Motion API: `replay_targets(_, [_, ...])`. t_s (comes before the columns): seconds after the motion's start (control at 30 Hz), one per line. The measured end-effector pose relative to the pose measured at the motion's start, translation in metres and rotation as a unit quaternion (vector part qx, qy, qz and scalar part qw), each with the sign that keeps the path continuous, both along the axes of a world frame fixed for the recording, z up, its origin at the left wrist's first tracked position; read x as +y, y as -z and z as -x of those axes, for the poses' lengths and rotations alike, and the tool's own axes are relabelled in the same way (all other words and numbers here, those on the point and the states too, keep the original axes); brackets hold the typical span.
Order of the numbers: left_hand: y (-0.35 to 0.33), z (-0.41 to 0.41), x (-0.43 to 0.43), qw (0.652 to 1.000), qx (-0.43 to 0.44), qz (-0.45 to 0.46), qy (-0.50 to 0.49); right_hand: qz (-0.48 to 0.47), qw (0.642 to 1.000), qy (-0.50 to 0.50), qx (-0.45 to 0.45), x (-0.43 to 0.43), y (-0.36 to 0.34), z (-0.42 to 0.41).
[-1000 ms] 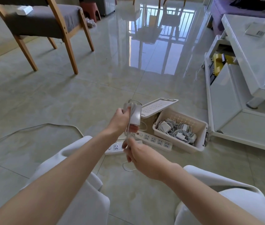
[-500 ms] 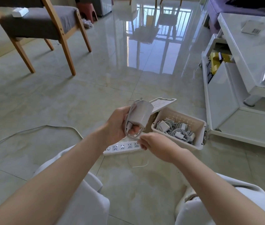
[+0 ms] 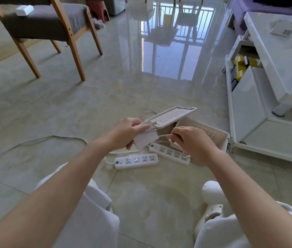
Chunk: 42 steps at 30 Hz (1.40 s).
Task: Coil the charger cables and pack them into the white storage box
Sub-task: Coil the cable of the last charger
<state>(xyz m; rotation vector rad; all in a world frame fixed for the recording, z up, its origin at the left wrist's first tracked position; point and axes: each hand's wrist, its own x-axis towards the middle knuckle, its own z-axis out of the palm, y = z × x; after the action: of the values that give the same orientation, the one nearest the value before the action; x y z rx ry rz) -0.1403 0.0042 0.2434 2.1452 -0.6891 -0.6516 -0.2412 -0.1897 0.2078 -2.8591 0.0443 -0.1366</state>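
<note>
Head view: left hand point(image 3: 123, 135) grips the white charger point(image 3: 144, 141) above the power strips point(image 3: 136, 160), right hand point(image 3: 190, 140) pinches its cable point(image 3: 162, 136), just before the white storage box point(image 3: 224, 138) on the floor.

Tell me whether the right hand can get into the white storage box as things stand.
Probably yes. The right hand is just in front of the white storage box, whose lid is tipped up to one side, leaving the top open. It pinches the cable, though, so it isn't free.
</note>
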Motion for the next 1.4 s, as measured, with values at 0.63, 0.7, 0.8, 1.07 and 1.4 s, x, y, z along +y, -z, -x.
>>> replay_targets(0.63, [0.012,-0.014,0.001,0.962,-0.225,-0.135,-0.076,-0.006,0.987,0.008,-0.159,0.056,-0.009,0.011])
replay_targets(0.7, [0.015,-0.013,-0.003,0.966,-0.209,-0.108,-0.104,-0.054,0.987,-0.015,-0.149,0.075,-0.002,0.017])
replay_targets(0.8, [0.019,-0.01,-0.009,0.974,-0.184,-0.036,-0.13,-0.109,0.984,-0.025,-0.137,0.092,0.005,0.023])
replay_targets(1.07, [0.004,0.003,-0.026,0.925,0.161,0.272,-0.21,-0.174,0.982,-0.063,-0.047,0.109,0.008,0.033])
replay_targets(1.4, [-0.009,0.012,-0.025,0.83,0.404,0.333,-0.194,-0.078,0.988,-0.065,0.117,0.078,0.018,0.013])
